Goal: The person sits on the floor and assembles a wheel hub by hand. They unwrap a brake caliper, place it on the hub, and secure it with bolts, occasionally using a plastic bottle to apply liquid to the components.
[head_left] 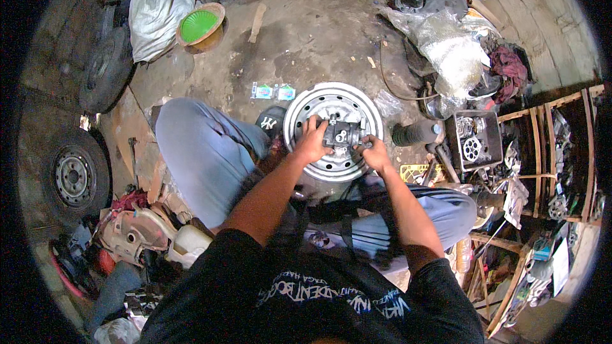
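Note:
A silver steel wheel rim (333, 172) lies flat on the floor in front of me, between my legs. On its middle rests a dark grey metal machine part (340, 134) with round ports and fittings; its exact kind is unclear. My left hand (311, 140) grips the part's left side, fingers over the far edge and thumb nearer me. At the part's right end, my right hand (371, 152) is closed, with thumb and forefinger drawn together. Whatever those fingertips pinch is too small and dark to make out.
Two small blue-green packets (273, 92) lie beyond the rim. To the right stand a dark ribbed cylinder (411, 134) and a grey bin (475, 159) of metal parts. A tyred wheel (73, 175) leans at left. A green-lined basin (201, 27) sits farther off.

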`<state>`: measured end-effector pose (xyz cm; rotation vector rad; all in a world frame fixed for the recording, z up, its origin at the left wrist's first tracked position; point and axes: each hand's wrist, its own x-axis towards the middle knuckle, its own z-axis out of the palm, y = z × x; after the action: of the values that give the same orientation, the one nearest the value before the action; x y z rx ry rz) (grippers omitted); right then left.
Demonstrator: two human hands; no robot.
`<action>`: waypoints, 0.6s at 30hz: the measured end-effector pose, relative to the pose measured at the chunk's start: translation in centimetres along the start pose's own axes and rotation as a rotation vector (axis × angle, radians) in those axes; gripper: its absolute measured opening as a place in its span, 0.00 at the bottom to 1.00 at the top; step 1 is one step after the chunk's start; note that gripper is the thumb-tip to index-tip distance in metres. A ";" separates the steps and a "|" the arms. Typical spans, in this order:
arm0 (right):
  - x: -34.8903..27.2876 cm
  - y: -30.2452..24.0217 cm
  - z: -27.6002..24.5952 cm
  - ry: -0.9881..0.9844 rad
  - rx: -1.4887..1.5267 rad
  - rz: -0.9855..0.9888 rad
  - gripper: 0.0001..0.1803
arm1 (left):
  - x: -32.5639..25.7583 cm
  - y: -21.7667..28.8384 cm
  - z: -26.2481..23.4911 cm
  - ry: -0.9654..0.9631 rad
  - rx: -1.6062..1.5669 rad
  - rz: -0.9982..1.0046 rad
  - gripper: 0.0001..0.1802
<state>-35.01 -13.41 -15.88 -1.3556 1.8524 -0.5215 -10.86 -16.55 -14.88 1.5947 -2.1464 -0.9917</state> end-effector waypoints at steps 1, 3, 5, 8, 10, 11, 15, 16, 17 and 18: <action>0.4 0.2 -0.2 -0.007 -0.042 0.003 0.26 | 0.3 -0.4 0.1 0.014 -0.017 0.020 0.53; 0.9 -0.2 -0.4 -0.029 -0.116 0.010 0.28 | 0.8 -1.2 0.3 0.009 -0.034 0.023 0.54; 0.5 -0.7 -1.2 -0.081 -0.272 0.012 0.28 | 1.2 -1.6 0.9 -0.023 -0.042 0.005 0.55; -1.3 -5.4 -3.9 -0.142 -0.328 -0.038 0.25 | 1.9 -2.6 0.3 -0.099 -0.047 0.010 0.57; -1.7 -5.9 -5.3 -0.133 -0.140 -0.152 0.26 | 3.0 -3.6 0.0 -0.161 -0.070 0.024 0.56; -2.8 -7.6 -6.2 -0.114 -0.059 -0.136 0.28 | 3.5 -3.9 0.0 -0.134 -0.097 0.022 0.49; -2.5 -7.6 -6.8 -0.049 0.126 -0.422 0.24 | 5.1 -3.7 -0.9 0.008 -0.294 0.031 0.37; -2.3 -7.5 -6.5 -0.044 0.186 -0.330 0.22 | 4.9 -3.3 -1.0 0.031 -0.268 -0.004 0.36; -2.1 -7.7 -6.2 -0.036 0.247 -0.240 0.21 | 4.8 -2.8 -1.2 0.055 -0.240 -0.037 0.35; -2.0 -7.9 -5.9 -0.031 0.307 -0.152 0.20 | 4.6 -2.4 -1.5 0.081 -0.211 -0.072 0.34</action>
<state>-34.49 -14.97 -5.96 -1.2910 1.5752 -0.8220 -9.84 -21.74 -16.15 1.5906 -1.8750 -1.1146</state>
